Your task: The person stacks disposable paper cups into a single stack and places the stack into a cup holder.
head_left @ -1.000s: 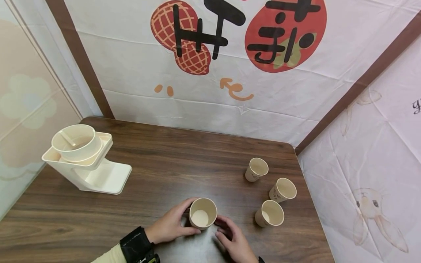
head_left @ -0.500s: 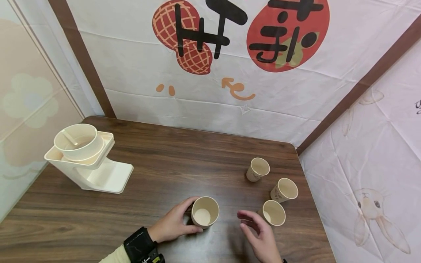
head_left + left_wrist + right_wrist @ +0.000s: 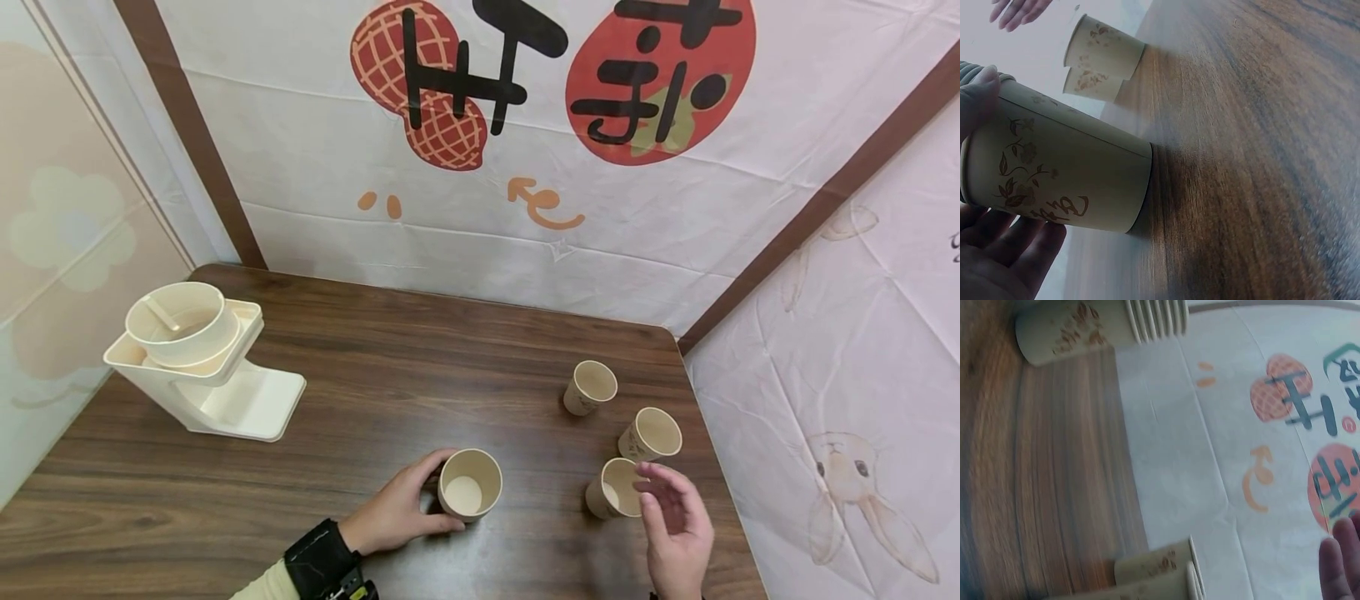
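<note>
My left hand (image 3: pixel 393 510) grips a stack of beige paper cups (image 3: pixel 470 485) at the table's front middle. Several nested rims and a brown flower print show on the stack (image 3: pixel 1085 328) in the right wrist view. The stack's base is right at the tabletop in the left wrist view. My right hand (image 3: pixel 678 533) hovers at the right, fingers loosely bent and holding nothing. In the head view it overlaps the right side of the front paper cup (image 3: pixel 609 492). Behind stand a second paper cup (image 3: pixel 649 435) and a third paper cup (image 3: pixel 589 388), all upright.
At the table's left is a cream stand (image 3: pixel 251 404) with a flat foot. A cream bowl (image 3: pixel 183 329) sits on top, with a stick-like handle inside. Printed cloth (image 3: pixel 450 242) hangs behind the wooden table (image 3: pixel 420 358) and along both sides.
My right hand has left the stack and moved right, past the front paper cup. My left hand keeps its grip on the stack, which stays in nearly the same place.
</note>
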A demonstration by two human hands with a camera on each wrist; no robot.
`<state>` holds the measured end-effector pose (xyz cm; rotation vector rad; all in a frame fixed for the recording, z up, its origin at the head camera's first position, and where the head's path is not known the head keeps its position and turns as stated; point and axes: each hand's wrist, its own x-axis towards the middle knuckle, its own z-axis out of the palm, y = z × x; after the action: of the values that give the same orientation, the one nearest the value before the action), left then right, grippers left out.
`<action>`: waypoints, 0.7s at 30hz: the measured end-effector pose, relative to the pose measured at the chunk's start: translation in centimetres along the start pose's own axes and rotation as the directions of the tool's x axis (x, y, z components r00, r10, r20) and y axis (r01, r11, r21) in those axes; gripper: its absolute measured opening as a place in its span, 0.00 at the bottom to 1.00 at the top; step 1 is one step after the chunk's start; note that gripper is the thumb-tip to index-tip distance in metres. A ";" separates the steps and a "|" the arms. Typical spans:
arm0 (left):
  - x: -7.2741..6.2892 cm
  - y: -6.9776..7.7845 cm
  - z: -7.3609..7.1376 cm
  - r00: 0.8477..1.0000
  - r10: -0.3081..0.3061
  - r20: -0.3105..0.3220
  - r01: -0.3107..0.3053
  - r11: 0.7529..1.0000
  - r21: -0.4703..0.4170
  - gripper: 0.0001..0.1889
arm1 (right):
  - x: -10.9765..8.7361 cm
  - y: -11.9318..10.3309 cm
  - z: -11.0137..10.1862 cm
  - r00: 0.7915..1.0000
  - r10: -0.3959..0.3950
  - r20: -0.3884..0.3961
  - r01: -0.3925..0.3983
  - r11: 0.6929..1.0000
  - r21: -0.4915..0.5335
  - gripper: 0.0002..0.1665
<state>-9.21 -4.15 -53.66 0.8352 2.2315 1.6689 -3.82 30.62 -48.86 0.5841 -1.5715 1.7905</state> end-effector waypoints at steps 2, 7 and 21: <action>0.0 0.0 0.0 1.000 -0.011 0.005 0.011 1.000 -0.007 0.42 | 0.1 0.0 -0.5 0.999 -0.005 -0.045 0.005 1.000 -0.003 0.19; -0.1 0.0 -0.1 1.000 -0.021 0.011 0.021 1.000 -0.010 0.42 | 0.1 0.0 -1.5 0.990 0.026 -0.140 -0.032 0.999 -0.042 0.27; -0.1 0.3 -0.1 0.999 -0.040 0.018 0.041 0.999 -0.031 0.42 | -1.3 1.6 -3.0 0.942 0.238 -0.236 -0.280 0.946 -0.165 0.41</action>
<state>-9.06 -4.21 -53.38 0.7888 2.1907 1.6672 -3.84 33.22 -51.43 0.0870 -1.7094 1.7890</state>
